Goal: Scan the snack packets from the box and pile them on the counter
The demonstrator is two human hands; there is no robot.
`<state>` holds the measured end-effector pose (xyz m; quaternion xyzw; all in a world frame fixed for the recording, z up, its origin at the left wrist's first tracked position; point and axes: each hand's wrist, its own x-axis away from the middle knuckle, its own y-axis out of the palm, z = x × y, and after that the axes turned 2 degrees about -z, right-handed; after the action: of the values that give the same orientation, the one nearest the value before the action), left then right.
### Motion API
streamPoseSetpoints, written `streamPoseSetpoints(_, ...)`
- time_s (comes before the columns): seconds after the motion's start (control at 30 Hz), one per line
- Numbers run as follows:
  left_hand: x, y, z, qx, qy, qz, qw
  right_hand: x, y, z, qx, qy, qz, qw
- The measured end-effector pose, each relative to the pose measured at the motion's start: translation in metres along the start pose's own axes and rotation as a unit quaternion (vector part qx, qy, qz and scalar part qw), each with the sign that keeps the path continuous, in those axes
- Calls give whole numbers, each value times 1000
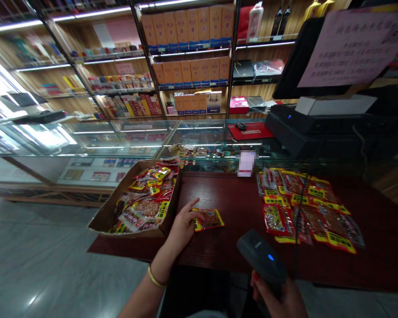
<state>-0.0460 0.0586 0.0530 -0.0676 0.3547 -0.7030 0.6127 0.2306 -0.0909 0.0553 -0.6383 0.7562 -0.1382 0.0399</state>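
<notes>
My left hand is at the left end of a single snack packet on the dark wooden counter. One finger stretches out past the packet, and another digit presses on its yellow-edged end; the rest are partly hidden. In my right hand, low in the view, is a dark handheld barcode scanner with a lit blue light, its head tilted up toward the left. Left of the packet, an open cardboard box holds many similar packets. More snack packets lie in overlapping rows on the right.
A dark cable hangs over the right-hand packets. Behind the counter are a glass display case, a mouse on a red mat, and a monitor with a paper sheet. Boxed goods fill the wall shelves.
</notes>
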Motion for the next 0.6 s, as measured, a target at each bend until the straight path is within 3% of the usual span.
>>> streamPoseSetpoints(0.17,8,-4,-11,-59,4,-52,997,-4,-3,7,14,-7,-31,999)
streamPoseSetpoints(0.3,10,-8,-6,-99,44,-41,993,-8,-6,9,41,-16,-83,996)
streamPoseSetpoints(0.6,22,-12,-9,-163,163,-20,973,-8,-6,12,34,16,-102,994)
